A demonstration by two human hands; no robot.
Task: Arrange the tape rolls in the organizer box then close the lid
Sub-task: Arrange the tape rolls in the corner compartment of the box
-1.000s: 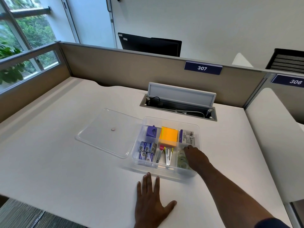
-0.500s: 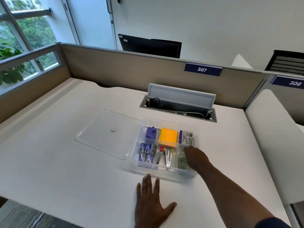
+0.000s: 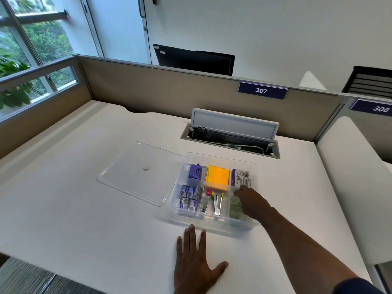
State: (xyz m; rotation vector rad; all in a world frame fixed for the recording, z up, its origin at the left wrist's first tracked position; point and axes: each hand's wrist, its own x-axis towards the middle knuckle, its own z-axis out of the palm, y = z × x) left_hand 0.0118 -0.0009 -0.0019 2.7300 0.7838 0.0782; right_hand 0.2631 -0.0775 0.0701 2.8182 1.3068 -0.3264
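Note:
The clear organizer box point(image 3: 220, 157) stands open on the white desk, divided into compartments. Pale greenish clear tape rolls point(image 3: 234, 205) lie in its front right compartment. My right hand point(image 3: 252, 203) reaches into that compartment, fingers bent down onto the rolls; whether it grips one is hidden. My left hand point(image 3: 194, 264) lies flat and spread on the desk just in front of the box, holding nothing. The clear lid point(image 3: 131, 172) lies to the left of the box, its right edge against the box wall.
Other compartments hold a purple item point(image 3: 195, 171), orange sticky notes point(image 3: 217, 180), staple boxes point(image 3: 189, 197), staplers point(image 3: 217, 203) and a printed packet point(image 3: 241, 177). An open cable hatch point(image 3: 231, 136) sits behind the box, below the beige partition point(image 3: 169, 92).
My right hand has shifted slightly within the front right compartment, over the tape rolls. The left hand, the box and the lid have stayed put.

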